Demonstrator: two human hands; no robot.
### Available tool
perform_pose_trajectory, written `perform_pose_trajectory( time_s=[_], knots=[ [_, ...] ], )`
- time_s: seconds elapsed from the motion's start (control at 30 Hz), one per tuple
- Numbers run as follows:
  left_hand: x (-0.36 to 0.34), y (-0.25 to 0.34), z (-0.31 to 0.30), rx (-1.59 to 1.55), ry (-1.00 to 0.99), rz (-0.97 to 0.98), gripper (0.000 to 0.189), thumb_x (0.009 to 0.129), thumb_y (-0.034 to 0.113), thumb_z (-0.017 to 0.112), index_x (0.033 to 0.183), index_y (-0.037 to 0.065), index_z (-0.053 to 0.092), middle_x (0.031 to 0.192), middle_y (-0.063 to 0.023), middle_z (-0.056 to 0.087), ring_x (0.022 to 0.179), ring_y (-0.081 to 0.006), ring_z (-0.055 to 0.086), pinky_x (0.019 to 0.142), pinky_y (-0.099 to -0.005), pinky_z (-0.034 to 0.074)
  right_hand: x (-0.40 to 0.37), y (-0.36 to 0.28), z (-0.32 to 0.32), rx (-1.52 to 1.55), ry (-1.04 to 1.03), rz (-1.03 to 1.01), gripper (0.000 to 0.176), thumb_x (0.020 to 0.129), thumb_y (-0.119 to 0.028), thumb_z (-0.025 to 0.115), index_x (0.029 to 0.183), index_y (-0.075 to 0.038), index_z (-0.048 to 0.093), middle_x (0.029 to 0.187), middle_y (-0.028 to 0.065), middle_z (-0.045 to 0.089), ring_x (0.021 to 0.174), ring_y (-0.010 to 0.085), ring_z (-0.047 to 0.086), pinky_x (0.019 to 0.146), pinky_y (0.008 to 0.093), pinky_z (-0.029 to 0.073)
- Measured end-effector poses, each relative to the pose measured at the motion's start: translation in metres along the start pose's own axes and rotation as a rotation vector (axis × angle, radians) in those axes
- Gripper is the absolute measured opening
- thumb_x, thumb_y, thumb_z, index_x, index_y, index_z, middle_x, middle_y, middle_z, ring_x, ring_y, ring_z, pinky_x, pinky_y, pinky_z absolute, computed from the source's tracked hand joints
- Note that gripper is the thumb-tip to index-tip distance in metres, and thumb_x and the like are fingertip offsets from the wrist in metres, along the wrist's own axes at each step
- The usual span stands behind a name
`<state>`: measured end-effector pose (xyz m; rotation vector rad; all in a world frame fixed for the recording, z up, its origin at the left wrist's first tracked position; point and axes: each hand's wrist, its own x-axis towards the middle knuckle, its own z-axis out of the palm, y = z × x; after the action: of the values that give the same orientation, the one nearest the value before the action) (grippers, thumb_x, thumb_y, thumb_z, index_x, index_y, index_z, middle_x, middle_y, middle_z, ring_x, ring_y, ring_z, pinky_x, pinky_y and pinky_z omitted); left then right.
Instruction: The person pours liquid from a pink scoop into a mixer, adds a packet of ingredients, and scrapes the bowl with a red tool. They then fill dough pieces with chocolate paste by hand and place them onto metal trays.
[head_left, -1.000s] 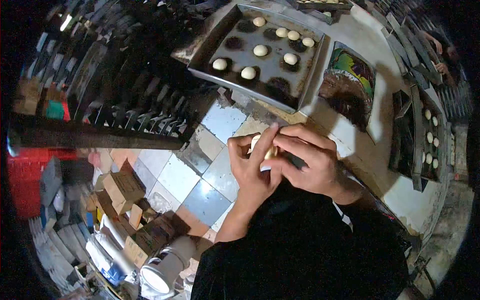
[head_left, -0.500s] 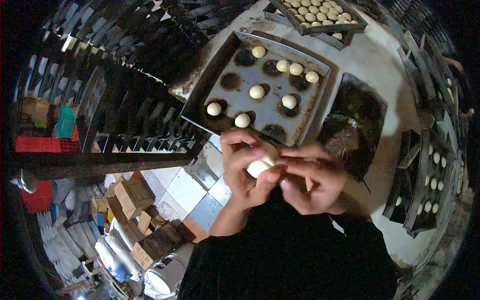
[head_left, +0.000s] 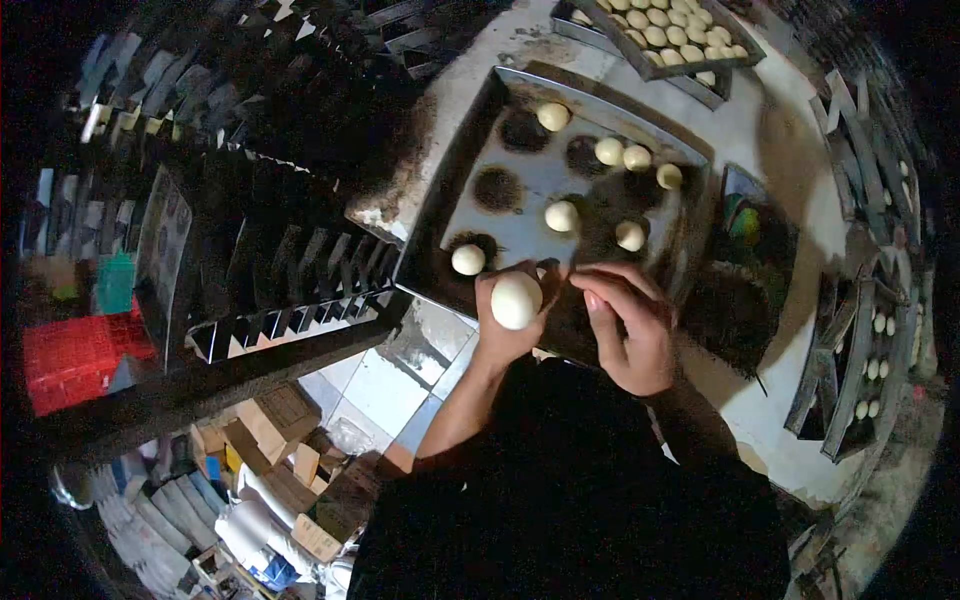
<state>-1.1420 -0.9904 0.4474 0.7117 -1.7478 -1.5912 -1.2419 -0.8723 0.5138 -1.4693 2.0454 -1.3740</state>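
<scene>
My left hand [head_left: 503, 342] is closed around a smooth, pale dough ball [head_left: 516, 301], which shows on top of the fist. To its right, my right hand [head_left: 638, 338] has its fingers stretched toward the left hand, with the thumb a little apart and nothing visible between them. Both hands are over the near edge of a dark metal baking tray [head_left: 520, 228]. Several dough balls lie scattered in the tray, among them one [head_left: 468, 260] beside my left hand and another [head_left: 630, 236] just beyond my right fingers. My hands hide part of the tray's near side.
A tray full of dough balls [head_left: 677, 37] is stacked on another at the back. Narrow trays [head_left: 868, 375] with dough stand along the right. A dark panel [head_left: 745, 290] lies right of the baking tray. Racked trays [head_left: 290, 265], a red crate [head_left: 80, 355] and cardboard boxes [head_left: 277, 420] are at left.
Both hands were together on the dough; my right hand has come away to the right. My left hand has closed around the dough, now a single round ball. The view has shifted slightly.
</scene>
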Motion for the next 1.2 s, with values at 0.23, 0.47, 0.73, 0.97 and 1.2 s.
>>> perform_pose_trajectory(
  time_s=[0.23,0.47,0.73,0.97,1.2],
  knots=[
    [0.028,-0.042,-0.082,0.129,-0.318,0.009,0.016,0.07,0.008,0.071,0.081,0.003,0.061,0.075,-0.014,0.064,0.07,-0.028,0.064,0.064,-0.0332,0.049,0.059,0.004,0.102,0.0,-0.182,-0.204,0.025,0.088,-0.009,0.058,0.111,0.0,0.06,0.116,0.0163,0.058,0.104,0.0342,0.058,0.093,0.0399,0.044],
    [0.047,-0.035,-0.175,0.07,-0.131,-0.246,0.056,0.076,0.009,0.079,0.123,-0.002,0.052,0.102,-0.0088,0.064,0.09,-0.0125,0.059,0.08,-0.0258,0.048,0.127,0.129,0.171,-0.387,-0.063,-0.099,0.043,0.086,-0.016,0.06,0.124,0.001,0.05,0.129,0.0199,0.05,0.113,0.0389,0.051,0.096,0.0438,0.042],
    [0.101,-0.011,-0.175,0.275,0.043,0.062,0.031,0.077,0.006,0.072,0.106,0.003,0.063,0.082,-0.0034,0.059,0.072,-0.0115,0.05,0.064,-0.026,0.041,0.125,0.151,0.167,-0.274,-0.567,0.372,0.066,0.088,-0.034,0.06,0.135,0.007,0.037,0.146,0.0288,0.024,0.136,0.0492,0.019,0.113,0.0514,0.021],
    [0.227,-0.077,-0.021,0.8,-0.458,0.202,0.038,0.082,0.031,0.065,0.103,-0.001,0.064,0.079,-0.0184,0.066,0.079,-0.031,0.067,0.076,-0.04,0.053,0.062,0.058,0.063,-0.261,0.447,0.104,0.03,0.088,-0.017,0.06,0.115,-0.004,0.062,0.127,0.0205,0.05,0.115,0.0358,0.053,0.094,0.0436,0.045],
    [0.258,-0.149,0.075,1.173,-0.317,0.429,0.04,0.079,0.033,0.066,0.094,-0.004,0.06,0.083,-0.0221,0.064,0.078,-0.0391,0.065,0.078,-0.0424,0.053,-0.03,0.074,-0.021,-0.369,0.426,0.205,0.016,0.084,-0.013,0.067,0.099,-0.007,0.066,0.109,0.0155,0.062,0.103,0.0318,0.06,0.079,0.0412,0.052]
  ],
)
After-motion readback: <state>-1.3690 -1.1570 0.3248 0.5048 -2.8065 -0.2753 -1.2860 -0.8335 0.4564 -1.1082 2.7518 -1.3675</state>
